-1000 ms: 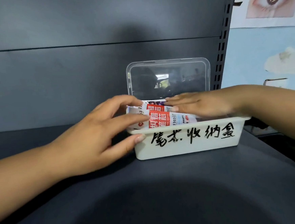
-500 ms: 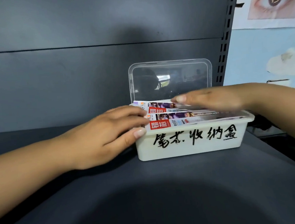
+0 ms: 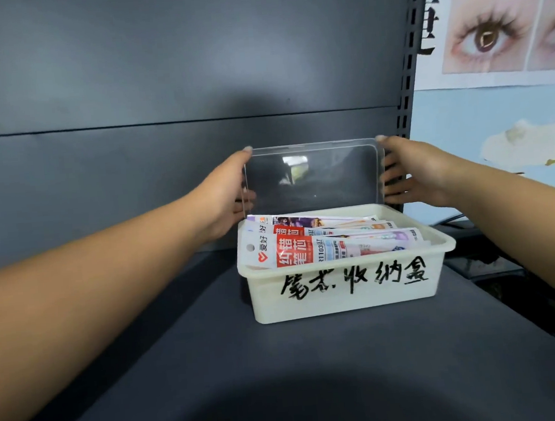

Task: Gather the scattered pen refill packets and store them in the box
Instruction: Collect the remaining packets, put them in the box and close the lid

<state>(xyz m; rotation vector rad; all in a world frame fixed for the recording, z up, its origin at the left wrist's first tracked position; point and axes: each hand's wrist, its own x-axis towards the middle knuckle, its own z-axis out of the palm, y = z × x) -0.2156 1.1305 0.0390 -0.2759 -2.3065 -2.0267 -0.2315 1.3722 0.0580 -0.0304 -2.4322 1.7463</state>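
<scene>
Holding clear lid (image 3: 313, 177) upright: left hand (image 3: 225, 194) & right hand (image 3: 412, 169) grip its side edges, prob. to shut it. Packets (image 3: 322, 243) lie stacked in box (image 3: 342, 291) on surface (image 3: 281, 359).

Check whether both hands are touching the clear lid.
Touching. The head view shows the left hand and right hand gripping opposite side edges of the upright clear lid.

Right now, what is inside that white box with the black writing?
Several pen refill packets lie stacked in the white box, the front one showing a red label. Whatever lies under them, and the box floor, is covered.
</scene>
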